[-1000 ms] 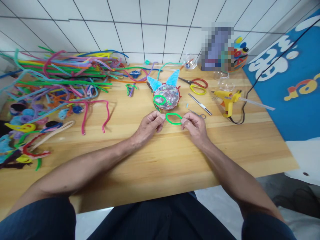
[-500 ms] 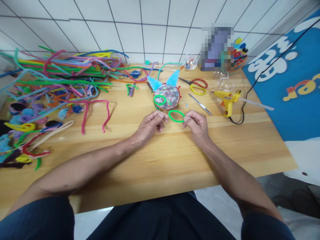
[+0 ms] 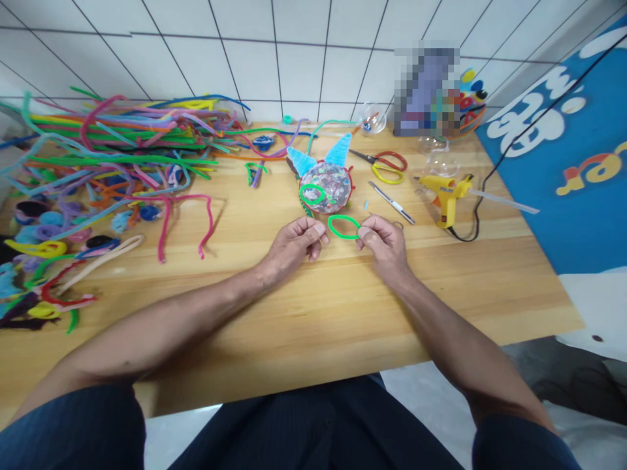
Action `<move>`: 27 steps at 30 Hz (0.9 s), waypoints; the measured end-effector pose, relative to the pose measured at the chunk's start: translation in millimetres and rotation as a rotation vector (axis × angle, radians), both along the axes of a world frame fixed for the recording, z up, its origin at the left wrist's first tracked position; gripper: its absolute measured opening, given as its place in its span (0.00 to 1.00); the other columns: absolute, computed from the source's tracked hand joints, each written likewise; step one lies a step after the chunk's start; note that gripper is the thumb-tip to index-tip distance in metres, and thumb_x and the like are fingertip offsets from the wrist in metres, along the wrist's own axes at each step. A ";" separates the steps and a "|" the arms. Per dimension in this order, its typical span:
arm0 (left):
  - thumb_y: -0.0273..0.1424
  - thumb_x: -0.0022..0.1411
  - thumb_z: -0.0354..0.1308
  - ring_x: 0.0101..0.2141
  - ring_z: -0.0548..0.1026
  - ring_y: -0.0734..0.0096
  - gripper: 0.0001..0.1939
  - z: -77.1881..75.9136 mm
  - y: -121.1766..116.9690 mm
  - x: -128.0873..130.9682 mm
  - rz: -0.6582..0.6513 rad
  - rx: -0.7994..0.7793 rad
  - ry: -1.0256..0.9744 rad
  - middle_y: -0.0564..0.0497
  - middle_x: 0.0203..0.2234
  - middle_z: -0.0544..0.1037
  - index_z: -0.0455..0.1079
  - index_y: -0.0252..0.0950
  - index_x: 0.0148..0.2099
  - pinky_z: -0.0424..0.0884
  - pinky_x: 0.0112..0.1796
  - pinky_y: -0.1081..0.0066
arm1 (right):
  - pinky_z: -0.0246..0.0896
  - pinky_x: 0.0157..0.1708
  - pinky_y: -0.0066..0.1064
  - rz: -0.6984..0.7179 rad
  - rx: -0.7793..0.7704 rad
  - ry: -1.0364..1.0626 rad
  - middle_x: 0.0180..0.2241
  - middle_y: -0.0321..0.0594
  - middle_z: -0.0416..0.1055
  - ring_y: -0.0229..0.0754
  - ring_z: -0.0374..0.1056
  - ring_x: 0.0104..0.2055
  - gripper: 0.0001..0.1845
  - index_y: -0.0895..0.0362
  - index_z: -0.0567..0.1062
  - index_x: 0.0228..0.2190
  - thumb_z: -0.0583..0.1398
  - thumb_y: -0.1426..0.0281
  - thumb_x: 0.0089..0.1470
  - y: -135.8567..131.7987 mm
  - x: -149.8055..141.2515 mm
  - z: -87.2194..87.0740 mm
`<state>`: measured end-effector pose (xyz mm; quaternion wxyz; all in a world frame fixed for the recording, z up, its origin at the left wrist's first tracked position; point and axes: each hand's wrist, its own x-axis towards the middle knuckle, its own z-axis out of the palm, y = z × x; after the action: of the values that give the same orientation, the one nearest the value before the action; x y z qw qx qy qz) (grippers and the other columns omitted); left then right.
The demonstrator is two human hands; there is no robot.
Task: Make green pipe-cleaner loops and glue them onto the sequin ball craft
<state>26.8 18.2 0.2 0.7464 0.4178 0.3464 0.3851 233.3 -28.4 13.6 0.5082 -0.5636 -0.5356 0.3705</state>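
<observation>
My right hand [image 3: 385, 243] pinches one end of a green pipe-cleaner loop [image 3: 337, 233], bent to a pointed oval. My left hand [image 3: 298, 243] is closed, thumb against the curled fingers, just beside the loop's other end. Whether anything sits in that pinch is hidden. Right behind the hands lies a round craft piece [image 3: 336, 189] with a mottled grey, multicoloured face and a red edge. Two blue pipe-cleaner ears [image 3: 337, 151] rise from its top. A second green loop [image 3: 312, 194] rests on the left of its face.
Scissors [image 3: 392, 171], a craft knife [image 3: 392, 202] and a yellow glue gun [image 3: 447, 199] with its cord lie to the right. Bundled pipe cleaners [image 3: 147, 134] and loose coloured pieces spread over the left. Clear plastic domes [image 3: 373, 121] stand near the tiled wall.
The view has shifted very slightly. Both hands and the green loop keep nearly the same place and hold.
</observation>
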 end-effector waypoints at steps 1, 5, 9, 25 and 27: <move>0.48 0.57 0.78 0.18 0.69 0.81 0.25 1.1 -0.6 -0.4 -0.008 -0.019 -0.010 0.55 0.24 0.77 0.72 0.35 0.33 0.63 0.20 0.77 | 0.57 0.29 0.35 0.000 0.001 0.003 0.20 0.32 0.68 0.40 0.61 0.25 0.14 0.50 0.72 0.22 0.64 0.59 0.55 0.0 -0.2 -0.2; 0.49 0.62 0.75 0.15 0.66 0.81 0.26 7.1 -3.3 -1.5 -0.015 -0.089 -0.008 0.59 0.19 0.71 0.68 0.37 0.31 0.61 0.19 0.77 | 0.58 0.29 0.35 0.008 -0.005 0.006 0.20 0.32 0.68 0.40 0.62 0.25 0.15 0.50 0.72 0.22 0.64 0.58 0.55 0.2 -0.7 0.1; 0.52 0.66 0.73 0.14 0.61 0.83 0.29 11.0 -5.3 -1.8 -0.038 -0.122 0.040 0.61 0.16 0.65 0.64 0.38 0.28 0.55 0.17 0.78 | 0.59 0.30 0.35 0.012 -0.009 0.004 0.20 0.33 0.68 0.41 0.62 0.26 0.16 0.50 0.71 0.22 0.65 0.56 0.56 0.3 -0.8 0.3; 0.51 0.67 0.73 0.14 0.66 0.81 0.29 15.1 -0.7 0.4 -0.035 -0.184 -0.006 0.56 0.17 0.72 0.69 0.35 0.26 0.61 0.17 0.78 | 0.59 0.29 0.35 0.014 0.000 0.005 0.20 0.32 0.68 0.41 0.62 0.26 0.15 0.50 0.71 0.22 0.64 0.58 0.56 -0.3 -1.1 0.0; 0.48 0.66 0.74 0.15 0.67 0.81 0.27 13.8 -1.1 0.3 -0.035 -0.179 -0.013 0.55 0.18 0.73 0.71 0.34 0.28 0.61 0.18 0.78 | 0.59 0.30 0.35 0.015 -0.001 0.004 0.20 0.33 0.68 0.41 0.62 0.26 0.15 0.50 0.71 0.22 0.64 0.58 0.56 -0.4 -0.9 -0.3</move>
<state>27.1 17.2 14.0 0.7897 0.3529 0.3671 0.3421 232.3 -28.8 13.3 0.5062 -0.5588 -0.5389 0.3756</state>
